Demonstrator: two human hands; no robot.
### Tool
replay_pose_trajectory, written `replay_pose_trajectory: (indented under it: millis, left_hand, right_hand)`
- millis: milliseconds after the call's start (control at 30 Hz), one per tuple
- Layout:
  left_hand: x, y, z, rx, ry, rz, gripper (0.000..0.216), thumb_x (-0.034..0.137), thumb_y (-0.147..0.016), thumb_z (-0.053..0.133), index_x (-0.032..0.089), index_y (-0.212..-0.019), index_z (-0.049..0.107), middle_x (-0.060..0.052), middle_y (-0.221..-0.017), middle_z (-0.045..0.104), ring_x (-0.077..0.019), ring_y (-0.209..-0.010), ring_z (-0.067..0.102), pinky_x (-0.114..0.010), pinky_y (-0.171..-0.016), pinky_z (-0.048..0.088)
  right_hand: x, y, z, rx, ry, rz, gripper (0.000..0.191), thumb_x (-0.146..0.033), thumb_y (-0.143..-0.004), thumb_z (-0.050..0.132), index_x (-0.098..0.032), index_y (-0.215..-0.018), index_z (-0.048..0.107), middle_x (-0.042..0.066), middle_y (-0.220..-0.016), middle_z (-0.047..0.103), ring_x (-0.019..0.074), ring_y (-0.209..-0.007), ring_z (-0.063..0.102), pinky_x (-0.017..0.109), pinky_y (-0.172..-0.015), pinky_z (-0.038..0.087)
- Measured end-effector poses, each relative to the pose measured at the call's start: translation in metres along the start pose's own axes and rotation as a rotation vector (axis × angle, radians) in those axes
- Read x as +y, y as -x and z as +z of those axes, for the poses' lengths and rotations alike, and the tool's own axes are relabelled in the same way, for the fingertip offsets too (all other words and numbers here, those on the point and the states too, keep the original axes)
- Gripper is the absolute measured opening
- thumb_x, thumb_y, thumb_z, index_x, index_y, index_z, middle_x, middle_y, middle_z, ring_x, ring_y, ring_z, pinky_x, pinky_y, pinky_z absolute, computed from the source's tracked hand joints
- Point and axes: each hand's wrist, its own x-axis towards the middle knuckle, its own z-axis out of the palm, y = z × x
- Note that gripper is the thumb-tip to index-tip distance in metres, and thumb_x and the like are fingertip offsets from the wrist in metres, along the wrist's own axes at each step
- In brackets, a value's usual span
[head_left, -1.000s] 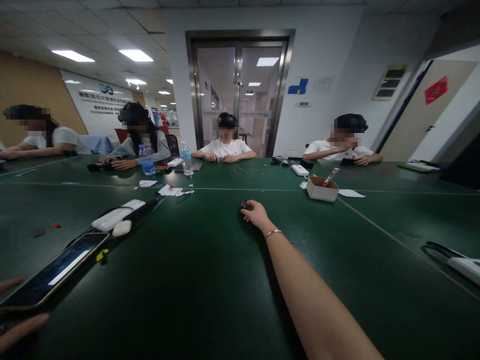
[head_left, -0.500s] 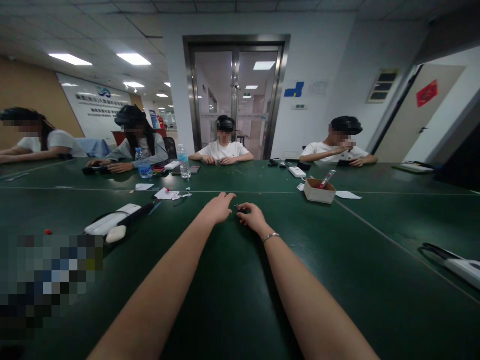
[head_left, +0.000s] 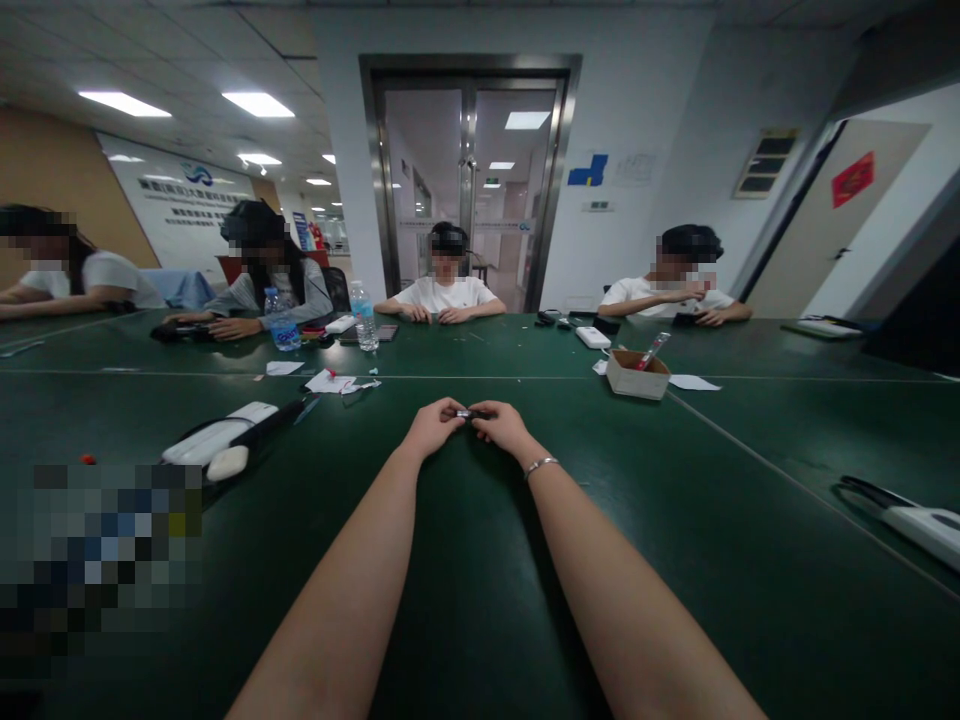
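Observation:
Both my arms stretch forward over a dark green table [head_left: 465,560]. My left hand [head_left: 433,425] and my right hand [head_left: 500,423] meet at the fingertips, far out in front of me. Between them they pinch a small dark and silvery object [head_left: 466,412], too small to name. The fingers of both hands are curled closed around it. A thin bracelet [head_left: 541,464] circles my right wrist.
A white case and a white oval piece [head_left: 225,452] lie at left. A small cardboard box [head_left: 637,374] with a red pen stands at right, a white device [head_left: 919,520] at the far right edge. Several people sit along the far side with water bottles [head_left: 365,318] and papers.
My left arm came in from the lower left and reached forward. Its hand joined the right hand on the small object, which one second ago only the right hand touched.

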Motion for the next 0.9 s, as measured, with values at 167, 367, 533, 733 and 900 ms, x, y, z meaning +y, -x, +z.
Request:
replay_pose_trajectory:
  millis: [167, 367, 533, 733, 900]
  left_hand:
    - [-0.002, -0.001, 0.001, 0.034, 0.008, -0.048, 0.019, 0.013, -0.074, 0.061, 0.017, -0.092, 0.064, -0.004, -0.086, 0.067, -0.0141, -0.075, 0.063, -0.027, -0.074, 0.051]
    - [0.002, 0.002, 0.000, 0.026, 0.003, -0.049, 0.018, 0.016, -0.075, 0.062, 0.017, -0.093, 0.065, -0.005, -0.085, 0.068, -0.0139, -0.072, 0.062, -0.027, -0.073, 0.051]
    - [0.000, 0.001, -0.001, 0.030, -0.014, -0.044, 0.020, 0.020, -0.075, 0.063, 0.017, -0.094, 0.067, -0.004, -0.080, 0.067, -0.0143, -0.070, 0.061, -0.027, -0.073, 0.049]
    - [-0.005, -0.001, 0.000, 0.008, -0.017, -0.047, 0.025, 0.034, -0.076, 0.061, 0.017, -0.094, 0.068, -0.004, -0.074, 0.067, -0.0147, -0.066, 0.059, -0.027, -0.065, 0.046]
    - [-0.006, -0.001, 0.000, 0.006, -0.044, -0.065, 0.031, 0.043, -0.077, 0.057, 0.016, -0.089, 0.067, -0.004, -0.072, 0.065, -0.0149, -0.065, 0.058, -0.026, -0.063, 0.045]
  right_hand:
    - [0.004, -0.002, -0.007, -0.032, -0.204, 0.068, 0.025, 0.001, -0.082, 0.051, -0.007, -0.104, 0.061, 0.001, -0.059, 0.062, 0.0078, -0.047, 0.059, 0.014, -0.046, 0.050]
    - [0.004, -0.001, -0.013, -0.083, -0.406, 0.076, 0.025, 0.003, -0.080, 0.055, -0.009, -0.100, 0.061, 0.004, -0.072, 0.065, 0.0100, -0.058, 0.066, 0.017, -0.058, 0.056]
    - [0.002, 0.002, -0.015, -0.091, -0.448, 0.075, 0.020, 0.000, -0.082, 0.056, -0.011, -0.098, 0.062, 0.005, -0.076, 0.064, 0.0104, -0.060, 0.066, 0.019, -0.061, 0.057]
    - [0.005, 0.001, -0.016, -0.081, -0.460, 0.078, 0.026, 0.004, -0.080, 0.055, -0.011, -0.100, 0.062, 0.004, -0.082, 0.061, 0.0104, -0.062, 0.066, 0.021, -0.065, 0.059]
    - [0.007, -0.001, -0.016, -0.095, -0.471, 0.090, 0.024, 0.003, -0.078, 0.058, -0.010, -0.098, 0.063, 0.008, -0.098, 0.063, 0.0110, -0.068, 0.066, 0.025, -0.073, 0.059]
